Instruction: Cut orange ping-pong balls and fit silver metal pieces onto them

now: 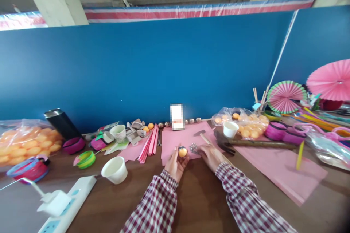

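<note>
My left hand [175, 164] is closed around an orange ball [182, 152], which looks like a ping-pong ball with small silver pieces over its upper part. Just right of it, a little heap of shiny silver bits [193, 148], too small to name surely, lies on a pink paper sheet [175, 136]. My right hand [212, 156] rests at the heap's right edge with fingers curled together; what the fingertips hold is hidden. Behind that hand lies a small hammer [204, 138] with a pale handle. Several silver-covered balls [192, 120] line the sheet's far edge.
A white cup [115, 170] and a power strip [68, 204] stand at left. Bags of orange balls [30, 142] lie on both sides. On the right are a wooden stick [262, 143], another pink sheet [284, 174] and paper fans [287, 96]. A blue panel [164, 65] rises behind.
</note>
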The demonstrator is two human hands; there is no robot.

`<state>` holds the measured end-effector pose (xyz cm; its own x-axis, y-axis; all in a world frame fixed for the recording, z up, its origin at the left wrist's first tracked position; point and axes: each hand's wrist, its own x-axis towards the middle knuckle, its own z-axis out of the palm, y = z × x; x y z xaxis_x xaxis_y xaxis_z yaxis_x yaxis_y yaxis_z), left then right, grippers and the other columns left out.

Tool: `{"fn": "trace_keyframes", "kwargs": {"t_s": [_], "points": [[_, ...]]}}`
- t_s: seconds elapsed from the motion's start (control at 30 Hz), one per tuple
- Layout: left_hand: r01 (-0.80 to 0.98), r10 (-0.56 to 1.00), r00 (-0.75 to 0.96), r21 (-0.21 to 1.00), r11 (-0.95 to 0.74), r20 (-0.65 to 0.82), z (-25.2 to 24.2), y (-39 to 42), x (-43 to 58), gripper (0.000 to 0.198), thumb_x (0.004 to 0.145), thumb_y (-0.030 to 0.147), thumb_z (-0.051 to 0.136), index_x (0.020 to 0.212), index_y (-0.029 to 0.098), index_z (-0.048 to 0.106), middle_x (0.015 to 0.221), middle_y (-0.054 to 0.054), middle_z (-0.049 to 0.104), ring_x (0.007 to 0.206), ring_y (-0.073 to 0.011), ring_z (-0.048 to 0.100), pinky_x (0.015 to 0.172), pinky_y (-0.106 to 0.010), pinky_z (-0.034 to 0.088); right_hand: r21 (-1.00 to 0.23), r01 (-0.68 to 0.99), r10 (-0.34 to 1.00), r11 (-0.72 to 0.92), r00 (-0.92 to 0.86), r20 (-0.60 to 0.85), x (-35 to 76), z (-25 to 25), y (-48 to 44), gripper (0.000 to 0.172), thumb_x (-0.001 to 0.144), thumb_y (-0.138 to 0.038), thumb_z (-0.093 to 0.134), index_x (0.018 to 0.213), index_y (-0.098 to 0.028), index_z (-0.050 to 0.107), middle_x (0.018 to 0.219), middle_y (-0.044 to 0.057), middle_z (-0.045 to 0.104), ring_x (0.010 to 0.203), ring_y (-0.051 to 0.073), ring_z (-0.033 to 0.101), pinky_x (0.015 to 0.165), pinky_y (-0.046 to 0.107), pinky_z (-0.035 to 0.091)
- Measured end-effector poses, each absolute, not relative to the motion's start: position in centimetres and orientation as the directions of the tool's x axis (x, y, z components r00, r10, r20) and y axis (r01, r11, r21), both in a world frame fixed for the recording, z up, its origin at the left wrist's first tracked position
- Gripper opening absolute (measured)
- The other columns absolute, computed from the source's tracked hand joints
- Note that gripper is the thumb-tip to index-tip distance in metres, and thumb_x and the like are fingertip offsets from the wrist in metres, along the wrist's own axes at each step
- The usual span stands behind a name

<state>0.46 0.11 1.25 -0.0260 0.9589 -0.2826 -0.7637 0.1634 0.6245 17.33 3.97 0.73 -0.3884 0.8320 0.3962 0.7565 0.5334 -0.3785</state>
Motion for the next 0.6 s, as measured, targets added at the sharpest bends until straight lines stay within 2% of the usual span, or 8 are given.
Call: {"fn": "trace_keyframes", "kwargs": {"t_s": [0.17,0.33,0.5,0.6], "points": [[-0.78,0.961,-0.027,0.606,0.152,-0.276,1.2,0.1,0.5,0.037,0.075,0.032,0.054,0.106,0.012,0.053,0.079,-0.01,0.064,0.068,-0.0146,0.062,0.065,-0.026,0.051,-0.41,0.716,0.815,0.565,-0.405,0.415,17.3,1.1,3.7,0.018,0.074,-0.015,0.049,0.084,-0.021,0.062,0.084,0.003,0.062,0.082,0.016,0.055,0.075,0.028,0.04],[-0.783,0.952,-0.03,0.599,0.167,-0.305,1.4,0.2,0.6,0.036,0.076,0.031,0.052,0.106,0.011,0.053,0.08,-0.011,0.064,0.072,-0.0161,0.062,0.067,-0.027,0.052,-0.406,0.712,0.811,0.573,-0.419,0.409,17.3,0.9,3.8,0.016,0.077,-0.02,0.047,0.082,-0.021,0.062,0.084,0.003,0.063,0.082,0.016,0.055,0.075,0.028,0.04],[-0.785,0.947,-0.007,0.589,0.194,-0.32,1.5,0.2,0.6,0.037,0.077,0.032,0.051,0.107,0.011,0.053,0.08,-0.011,0.064,0.07,-0.016,0.062,0.066,-0.027,0.052,-0.396,0.762,0.833,0.513,-0.331,0.443,17.1,0.2,4.1,0.021,0.079,-0.021,0.044,0.095,-0.02,0.058,0.082,0.004,0.062,0.078,0.016,0.056,0.072,0.028,0.04],[-0.784,0.948,0.006,0.587,0.201,-0.317,1.4,0.2,0.5,0.038,0.077,0.033,0.05,0.108,0.01,0.052,0.08,-0.011,0.064,0.07,-0.016,0.062,0.066,-0.027,0.052,-0.387,0.779,0.837,0.494,-0.305,0.454,17.2,0.0,4.3,0.022,0.08,-0.018,0.041,0.093,-0.02,0.058,0.083,0.005,0.062,0.081,0.016,0.055,0.072,0.027,0.04]]}}
